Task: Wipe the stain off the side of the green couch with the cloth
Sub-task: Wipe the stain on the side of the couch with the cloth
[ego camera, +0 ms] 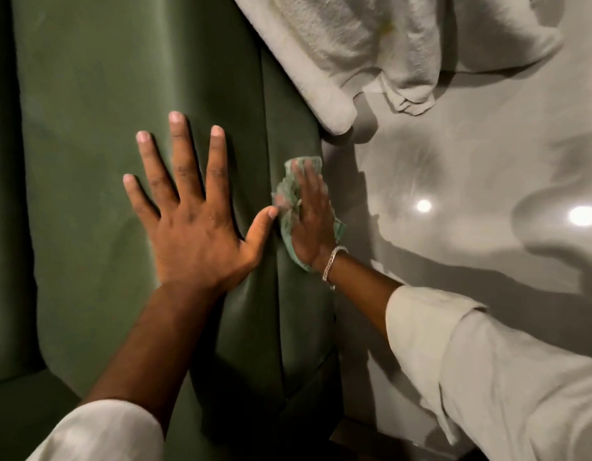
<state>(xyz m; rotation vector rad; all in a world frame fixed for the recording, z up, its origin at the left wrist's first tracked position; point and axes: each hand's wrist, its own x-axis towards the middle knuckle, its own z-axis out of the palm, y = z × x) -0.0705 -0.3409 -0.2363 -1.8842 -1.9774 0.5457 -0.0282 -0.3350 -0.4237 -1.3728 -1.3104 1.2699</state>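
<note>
Right hand (309, 217) presses cloth (289, 197) at couch (88, 94) edge

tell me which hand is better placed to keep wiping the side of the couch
The right hand: it already presses the green cloth against the side of the green couch. The left hand lies flat and open on the couch's top, holding nothing, so it looks better suited to bracing.

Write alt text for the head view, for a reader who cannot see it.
A right hand presses a green cloth against the side of a green couch, while the left hand lies flat, fingers spread, on the upholstery beside it. A pale towel lies above on the glossy floor.
</note>
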